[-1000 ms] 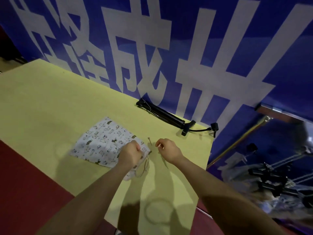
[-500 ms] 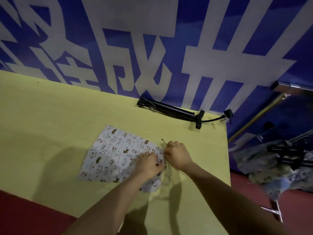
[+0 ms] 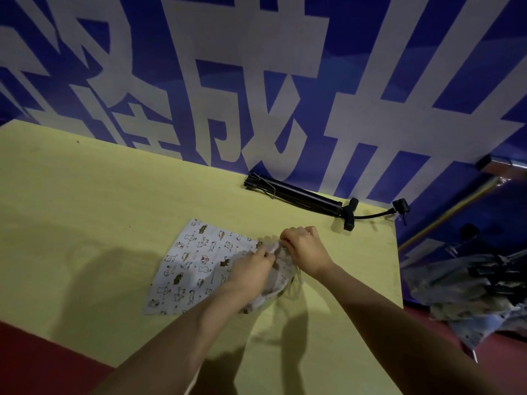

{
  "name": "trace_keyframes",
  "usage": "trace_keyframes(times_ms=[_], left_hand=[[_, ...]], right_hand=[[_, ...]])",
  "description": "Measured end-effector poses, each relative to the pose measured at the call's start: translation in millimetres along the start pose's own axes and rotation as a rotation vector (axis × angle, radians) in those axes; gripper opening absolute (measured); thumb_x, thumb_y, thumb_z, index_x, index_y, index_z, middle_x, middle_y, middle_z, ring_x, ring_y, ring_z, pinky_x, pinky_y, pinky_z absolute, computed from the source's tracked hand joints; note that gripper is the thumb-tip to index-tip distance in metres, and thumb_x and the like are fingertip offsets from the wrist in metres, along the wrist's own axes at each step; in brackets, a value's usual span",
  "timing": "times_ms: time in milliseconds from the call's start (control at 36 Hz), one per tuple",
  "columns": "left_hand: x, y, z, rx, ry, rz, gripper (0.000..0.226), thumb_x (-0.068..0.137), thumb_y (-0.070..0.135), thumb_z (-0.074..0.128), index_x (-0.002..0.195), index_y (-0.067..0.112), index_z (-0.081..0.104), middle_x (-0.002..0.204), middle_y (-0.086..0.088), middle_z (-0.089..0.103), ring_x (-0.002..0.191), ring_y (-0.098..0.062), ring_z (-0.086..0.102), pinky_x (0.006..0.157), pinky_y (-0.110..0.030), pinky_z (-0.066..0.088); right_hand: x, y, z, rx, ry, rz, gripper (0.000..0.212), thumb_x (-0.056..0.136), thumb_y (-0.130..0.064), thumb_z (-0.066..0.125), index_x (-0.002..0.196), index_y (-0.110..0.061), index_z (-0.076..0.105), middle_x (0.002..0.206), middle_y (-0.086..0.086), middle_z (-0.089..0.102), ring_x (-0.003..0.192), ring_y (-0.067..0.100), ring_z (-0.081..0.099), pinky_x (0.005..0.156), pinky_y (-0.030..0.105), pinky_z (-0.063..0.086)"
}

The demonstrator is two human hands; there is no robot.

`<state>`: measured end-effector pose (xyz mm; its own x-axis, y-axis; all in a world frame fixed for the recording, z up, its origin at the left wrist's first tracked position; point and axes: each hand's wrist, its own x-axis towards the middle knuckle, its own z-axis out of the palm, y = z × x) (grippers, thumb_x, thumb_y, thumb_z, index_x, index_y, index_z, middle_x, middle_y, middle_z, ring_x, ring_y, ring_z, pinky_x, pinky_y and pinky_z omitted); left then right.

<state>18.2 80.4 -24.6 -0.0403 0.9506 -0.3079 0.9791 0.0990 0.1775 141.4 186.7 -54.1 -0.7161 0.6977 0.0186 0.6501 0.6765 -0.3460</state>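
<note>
A white cloth bag printed with small cartoon animals lies flat on the yellow table. Its right end is gathered and its thin drawstring loops trail off to the right. My left hand pinches the gathered cloth at that end. My right hand curls over the same spot and grips the bunched edge from the far side. The two hands touch each other over the bag's mouth, which they hide.
A black hand pump with a hose lies along the table's back edge against a blue banner with large white characters. Beyond the table's right edge, folded stands and grey fabric are piled on the red floor.
My right hand has come in from the side and closed on the bag's gathered end beside my left hand. The small metal pin seen earlier by the fingers is now out of sight.
</note>
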Motion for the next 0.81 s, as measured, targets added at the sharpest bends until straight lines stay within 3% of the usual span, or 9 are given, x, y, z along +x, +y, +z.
trace_keyframes(times_ms=[56, 139, 222, 278, 389, 528, 611, 806], left_hand=[[4, -5, -2, -0.020, -0.023, -0.031, 0.060, 0.082, -0.011, 0.049, 0.137, 0.011, 0.037, 0.138, -0.010, 0.039, 0.103, -0.025, 0.056, 0.079, -0.034, 0.053], [9, -14, -5, -0.121, 0.029, -0.104, 0.078, 0.080, -0.010, 0.053, 0.147, 0.017, 0.021, 0.141, -0.006, 0.037, 0.099, -0.022, 0.058, 0.066, -0.027, 0.050], [15, -23, -12, -0.195, 0.131, -0.213, 0.082, 0.082, -0.006, 0.053, 0.150, 0.014, 0.010, 0.147, -0.006, 0.031, 0.099, -0.021, 0.058, 0.060, -0.023, 0.041], [19, -30, -16, -0.192, 0.202, -0.277, 0.083, 0.084, -0.005, 0.052, 0.151, 0.013, 0.006, 0.151, -0.006, 0.025, 0.098, -0.022, 0.059, 0.059, -0.026, 0.039], [27, -36, -18, -0.216, 0.251, -0.279, 0.088, 0.086, -0.001, 0.056, 0.152, 0.017, 0.000, 0.158, -0.003, 0.012, 0.108, -0.024, 0.058, 0.061, -0.028, 0.043], [32, -32, -11, -0.327, 0.133, -0.227, 0.095, 0.085, 0.002, 0.060, 0.151, 0.024, -0.005, 0.160, 0.007, -0.006, 0.116, -0.022, 0.054, 0.066, -0.029, 0.052], [32, -30, -7, -0.354, 0.102, -0.211, 0.099, 0.084, 0.004, 0.062, 0.151, 0.027, -0.006, 0.159, 0.010, -0.006, 0.127, -0.024, 0.046, 0.077, -0.030, 0.055], [36, -31, -4, -0.420, 0.062, -0.179, 0.099, 0.081, 0.001, 0.063, 0.152, 0.027, -0.001, 0.159, 0.007, 0.010, 0.119, -0.022, 0.053, 0.074, -0.031, 0.054]], right_hand=[[5, 3, 1, 0.142, 0.036, 0.061, 0.017, 0.098, -0.021, 0.046, 0.102, -0.015, 0.062, 0.100, 0.001, 0.066, 0.094, 0.021, 0.058, 0.089, 0.034, 0.031], [7, 13, 5, 0.408, 0.120, 0.254, 0.018, 0.096, -0.017, 0.050, 0.108, -0.013, 0.063, 0.106, 0.003, 0.067, 0.094, 0.021, 0.061, 0.092, 0.042, 0.045], [4, 21, 12, 0.363, 0.107, 0.395, 0.021, 0.095, -0.013, 0.048, 0.110, -0.012, 0.063, 0.111, 0.007, 0.065, 0.099, 0.025, 0.061, 0.094, 0.045, 0.046], [4, 25, 21, 0.262, 0.040, 0.441, 0.020, 0.094, -0.016, 0.049, 0.108, -0.011, 0.063, 0.111, 0.009, 0.063, 0.101, 0.027, 0.059, 0.091, 0.040, 0.046], [5, 25, 37, 0.130, -0.090, 0.485, 0.028, 0.087, -0.032, 0.062, 0.108, -0.014, 0.059, 0.112, 0.005, 0.057, 0.103, 0.025, 0.053, 0.089, 0.035, 0.041], [9, 22, 45, 0.097, -0.096, 0.494, 0.018, 0.092, -0.026, 0.057, 0.103, -0.013, 0.062, 0.114, 0.009, 0.055, 0.107, 0.029, 0.051, 0.091, 0.035, 0.038], [9, 23, 43, 0.089, -0.089, 0.505, 0.021, 0.095, -0.023, 0.050, 0.105, -0.009, 0.062, 0.114, 0.013, 0.056, 0.107, 0.031, 0.051, 0.092, 0.037, 0.038], [9, 8, 20, 0.506, 0.167, 0.473, 0.008, 0.089, -0.023, 0.062, 0.089, -0.016, 0.067, 0.099, 0.002, 0.054, 0.103, 0.023, 0.048, 0.091, 0.035, 0.038]])
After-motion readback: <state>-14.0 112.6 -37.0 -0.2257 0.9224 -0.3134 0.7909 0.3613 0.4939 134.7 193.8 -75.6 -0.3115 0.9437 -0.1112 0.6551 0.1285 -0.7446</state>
